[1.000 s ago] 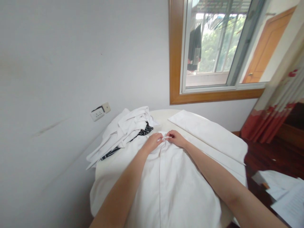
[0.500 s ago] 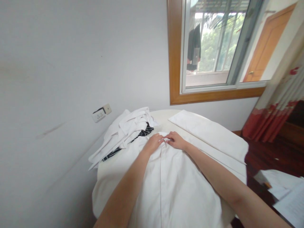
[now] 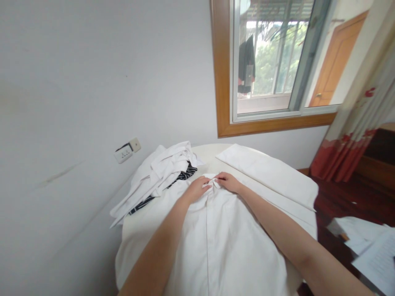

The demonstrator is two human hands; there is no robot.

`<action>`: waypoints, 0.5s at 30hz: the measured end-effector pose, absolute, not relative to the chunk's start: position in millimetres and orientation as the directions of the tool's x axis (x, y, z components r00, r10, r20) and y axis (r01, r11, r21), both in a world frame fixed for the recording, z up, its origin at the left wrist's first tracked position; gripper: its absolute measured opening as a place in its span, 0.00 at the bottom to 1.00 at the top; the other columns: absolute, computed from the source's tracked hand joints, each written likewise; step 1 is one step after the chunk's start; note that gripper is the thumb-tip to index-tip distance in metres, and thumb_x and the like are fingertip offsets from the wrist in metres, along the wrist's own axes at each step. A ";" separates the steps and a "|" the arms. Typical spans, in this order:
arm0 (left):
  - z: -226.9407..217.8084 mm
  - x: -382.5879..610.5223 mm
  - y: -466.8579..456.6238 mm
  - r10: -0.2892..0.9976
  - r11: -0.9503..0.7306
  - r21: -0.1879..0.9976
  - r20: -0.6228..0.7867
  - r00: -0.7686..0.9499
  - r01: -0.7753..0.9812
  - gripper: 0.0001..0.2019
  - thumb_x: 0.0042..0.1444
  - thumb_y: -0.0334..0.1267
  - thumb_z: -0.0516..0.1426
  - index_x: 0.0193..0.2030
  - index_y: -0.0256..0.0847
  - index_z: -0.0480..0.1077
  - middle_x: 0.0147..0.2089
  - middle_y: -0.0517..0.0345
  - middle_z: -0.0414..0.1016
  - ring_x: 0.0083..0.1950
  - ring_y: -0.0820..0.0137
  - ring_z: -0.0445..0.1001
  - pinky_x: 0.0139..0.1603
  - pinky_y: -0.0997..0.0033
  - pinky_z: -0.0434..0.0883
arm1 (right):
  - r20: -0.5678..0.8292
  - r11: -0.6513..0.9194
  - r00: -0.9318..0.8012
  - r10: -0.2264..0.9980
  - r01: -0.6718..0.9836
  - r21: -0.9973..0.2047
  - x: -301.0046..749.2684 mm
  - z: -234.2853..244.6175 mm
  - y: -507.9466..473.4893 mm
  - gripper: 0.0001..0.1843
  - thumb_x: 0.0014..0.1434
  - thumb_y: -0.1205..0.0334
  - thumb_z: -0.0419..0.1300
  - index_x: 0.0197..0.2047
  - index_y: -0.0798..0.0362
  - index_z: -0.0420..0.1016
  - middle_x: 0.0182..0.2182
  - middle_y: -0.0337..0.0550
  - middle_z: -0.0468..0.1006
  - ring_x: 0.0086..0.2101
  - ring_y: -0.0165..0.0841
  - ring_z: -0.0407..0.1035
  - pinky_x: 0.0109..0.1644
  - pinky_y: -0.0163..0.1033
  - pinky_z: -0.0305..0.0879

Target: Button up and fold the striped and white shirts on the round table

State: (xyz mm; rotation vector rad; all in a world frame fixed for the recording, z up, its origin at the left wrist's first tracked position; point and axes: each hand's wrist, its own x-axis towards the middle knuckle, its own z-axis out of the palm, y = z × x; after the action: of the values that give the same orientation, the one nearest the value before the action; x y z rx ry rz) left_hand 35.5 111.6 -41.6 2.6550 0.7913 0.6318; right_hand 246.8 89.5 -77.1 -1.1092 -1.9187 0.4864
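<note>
Pinching the top of the white shirt (image 3: 216,242) with left hand (image 3: 197,189) and right hand (image 3: 227,182), fingers closed on cloth; might bunch up crooked if tugged unevenly.

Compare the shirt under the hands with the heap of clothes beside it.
The shirt lies spread flat; the heap is crumpled. The left hand and right hand pinch the shirt; the heap lies untouched. The shirt is white; the heap shows a black-striped piece. Both lie on the table.
</note>
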 end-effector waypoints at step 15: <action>-37.7 29.2 114.3 0.606 -0.730 0.572 0.290 0.741 0.373 0.12 0.59 0.38 0.53 0.46 0.41 0.75 0.44 0.55 0.77 0.45 0.69 0.73 0.49 0.69 0.67 | 0.407 0.465 -0.224 0.885 0.395 -0.793 247.5 -74.2 85.1 0.16 0.58 0.52 0.57 0.37 0.54 0.79 0.33 0.43 0.75 0.36 0.33 0.67 0.44 0.38 0.62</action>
State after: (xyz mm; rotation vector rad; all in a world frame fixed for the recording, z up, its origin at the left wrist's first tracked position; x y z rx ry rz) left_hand 29.2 114.3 -37.7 2.4543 0.7421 0.6433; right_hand 247.5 85.1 -74.2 -1.0845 -1.8146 0.6857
